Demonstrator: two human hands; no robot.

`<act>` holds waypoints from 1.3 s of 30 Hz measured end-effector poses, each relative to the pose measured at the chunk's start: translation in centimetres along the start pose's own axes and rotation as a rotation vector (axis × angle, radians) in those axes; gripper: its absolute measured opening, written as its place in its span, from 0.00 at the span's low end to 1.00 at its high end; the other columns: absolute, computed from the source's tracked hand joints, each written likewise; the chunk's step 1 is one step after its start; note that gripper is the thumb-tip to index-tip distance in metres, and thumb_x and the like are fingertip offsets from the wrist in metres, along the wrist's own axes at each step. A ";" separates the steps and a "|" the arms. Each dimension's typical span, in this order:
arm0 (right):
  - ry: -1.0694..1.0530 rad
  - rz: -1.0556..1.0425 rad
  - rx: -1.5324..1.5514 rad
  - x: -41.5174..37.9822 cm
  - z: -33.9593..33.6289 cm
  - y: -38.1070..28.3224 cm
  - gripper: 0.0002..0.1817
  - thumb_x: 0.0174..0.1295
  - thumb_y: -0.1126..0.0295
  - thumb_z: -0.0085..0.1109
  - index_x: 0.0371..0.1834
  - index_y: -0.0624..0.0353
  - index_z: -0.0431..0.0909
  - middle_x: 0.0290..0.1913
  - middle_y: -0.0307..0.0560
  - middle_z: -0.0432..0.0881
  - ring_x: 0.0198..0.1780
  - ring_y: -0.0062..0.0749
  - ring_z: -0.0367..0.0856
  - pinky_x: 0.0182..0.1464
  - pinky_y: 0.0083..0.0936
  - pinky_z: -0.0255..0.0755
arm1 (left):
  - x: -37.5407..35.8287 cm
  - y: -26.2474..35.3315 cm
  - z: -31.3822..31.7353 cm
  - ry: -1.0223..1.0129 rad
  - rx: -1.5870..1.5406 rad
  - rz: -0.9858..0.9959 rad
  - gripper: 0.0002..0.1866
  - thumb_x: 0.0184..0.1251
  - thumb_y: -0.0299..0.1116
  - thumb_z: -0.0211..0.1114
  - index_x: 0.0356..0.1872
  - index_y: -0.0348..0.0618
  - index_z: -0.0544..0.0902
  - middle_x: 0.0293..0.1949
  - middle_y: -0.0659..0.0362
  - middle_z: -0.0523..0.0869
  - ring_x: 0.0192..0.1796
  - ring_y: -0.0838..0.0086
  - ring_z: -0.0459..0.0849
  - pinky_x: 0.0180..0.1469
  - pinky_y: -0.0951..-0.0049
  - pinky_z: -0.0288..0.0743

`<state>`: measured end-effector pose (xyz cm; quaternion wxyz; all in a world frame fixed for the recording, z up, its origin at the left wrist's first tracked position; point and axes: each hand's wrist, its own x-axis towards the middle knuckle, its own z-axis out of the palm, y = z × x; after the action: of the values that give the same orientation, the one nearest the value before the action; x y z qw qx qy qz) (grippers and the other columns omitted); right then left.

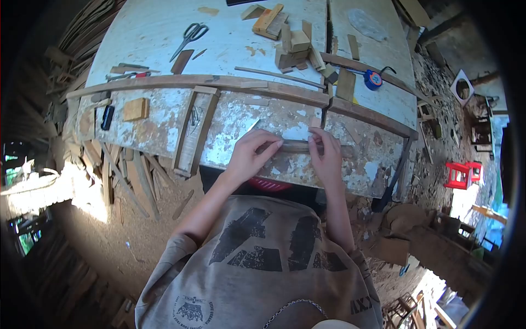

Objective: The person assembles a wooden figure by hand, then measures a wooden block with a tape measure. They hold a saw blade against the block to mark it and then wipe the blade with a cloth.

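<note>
The left hand (253, 155) has its thumb and index finger closed together on the left end of a narrow, dark brown wooden strip (297, 147), which lies low over the near part of a worn workbench (230, 118) with patchy pale paint, nearer the person than the long brown wooden rail (186, 81) crossing it. The right hand (327, 157) is bent over the same strip, thumb and fingertips drawn close at it; whether they grip it or only rest there, I cannot tell. The hands are apart, and a thin, pale, pointed piece (253, 125) shows just beside the left hand's fingers.

On the near side of the rail, to the left, are a shallow wooden tray (178, 143) holding small metal pieces, a yellowish wooden block (136, 109) and a dark blue cylindrical object (108, 117). Beyond the rail are dark-handled scissors (189, 40), a pile of cut wooden blocks (296, 45) and a blue and orange tape measure (373, 79). Well to the right of the rail, a red plastic stool (459, 175) stands on the littered floor; long wooden offcuts (133, 178) lean below its left part.
</note>
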<state>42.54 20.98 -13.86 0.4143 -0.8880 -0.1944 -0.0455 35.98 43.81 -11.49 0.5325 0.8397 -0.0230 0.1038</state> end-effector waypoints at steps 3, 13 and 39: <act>0.029 -0.034 -0.063 0.5 0.3 -0.1 0.12 0.69 0.72 0.64 0.54 0.54 0.84 0.40 0.44 0.86 0.45 0.41 0.84 0.56 0.38 0.72 | 0.6 -1.8 0.0 0.027 0.042 0.131 0.06 0.67 0.29 0.73 0.41 0.38 0.89 0.40 0.54 0.90 0.44 0.60 0.87 0.49 0.64 0.79; 0.221 0.002 -0.160 1.2 1.9 5.2 0.12 0.66 0.70 0.69 0.45 0.59 0.75 0.36 0.46 0.78 0.41 0.40 0.77 0.50 0.35 0.71 | 1.3 -6.0 -1.3 0.119 0.366 0.428 0.08 0.60 0.27 0.76 0.41 0.44 0.90 0.39 0.59 0.90 0.45 0.64 0.87 0.48 0.64 0.77; 0.167 -0.068 -0.297 1.7 2.6 4.9 0.07 0.68 0.69 0.67 0.33 0.57 0.80 0.24 0.45 0.79 0.28 0.40 0.77 0.36 0.36 0.70 | 1.1 -9.5 -0.4 0.230 0.291 0.399 0.06 0.60 0.24 0.76 0.36 0.42 0.88 0.35 0.58 0.90 0.38 0.65 0.87 0.44 0.67 0.77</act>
<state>45.79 20.60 -18.66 0.2916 -0.9255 -0.1802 -0.1612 38.38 48.34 -19.52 0.3742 0.8690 -0.1122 0.3037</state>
